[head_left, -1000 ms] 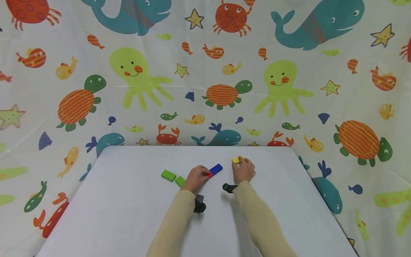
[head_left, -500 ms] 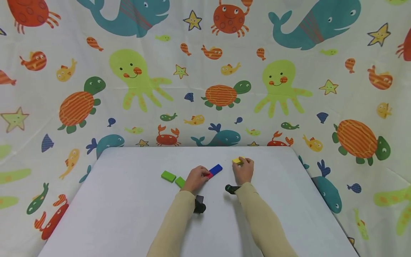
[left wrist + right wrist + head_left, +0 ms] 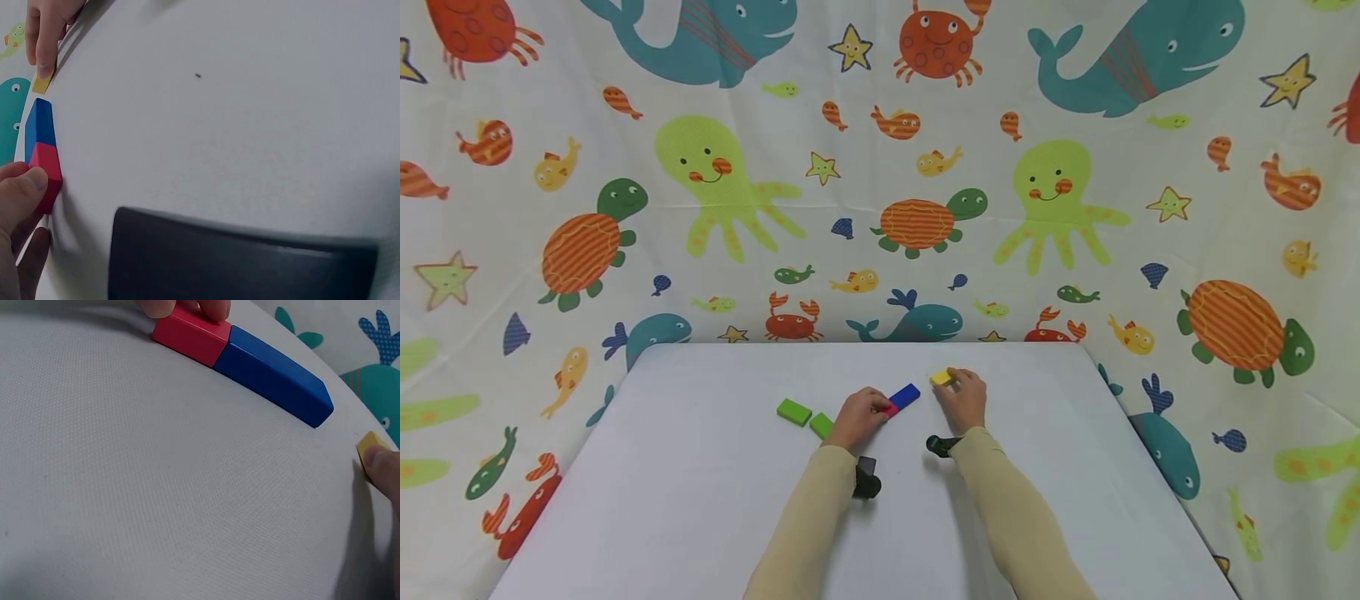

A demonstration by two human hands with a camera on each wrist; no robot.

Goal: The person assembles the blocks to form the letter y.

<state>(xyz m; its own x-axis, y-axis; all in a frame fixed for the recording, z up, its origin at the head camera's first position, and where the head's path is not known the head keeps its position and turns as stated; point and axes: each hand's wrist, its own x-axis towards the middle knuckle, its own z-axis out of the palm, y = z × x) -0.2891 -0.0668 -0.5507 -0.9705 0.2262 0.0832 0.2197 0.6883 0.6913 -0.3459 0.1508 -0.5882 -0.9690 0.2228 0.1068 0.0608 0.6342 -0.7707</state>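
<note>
My left hand pinches a red block between thumb and fingers. A blue block lies end to end with it, their faces touching, both on the white table. To the right, my right hand holds a yellow block by thumb and fingers, a short gap away from the blue block's far end. In the left wrist view the yellow block points toward the blue block. Part of the red block is hidden under the left fingers.
Two green blocks lie left of my left hand: one green block in full view, another green block partly behind the hand. The white table ends at a printed sea-animal cloth. A dark camera mount sits on the left wrist.
My right hand has shifted a little to the left with the yellow block, closer to the blue one. The left hand and the red and blue blocks have stayed put.
</note>
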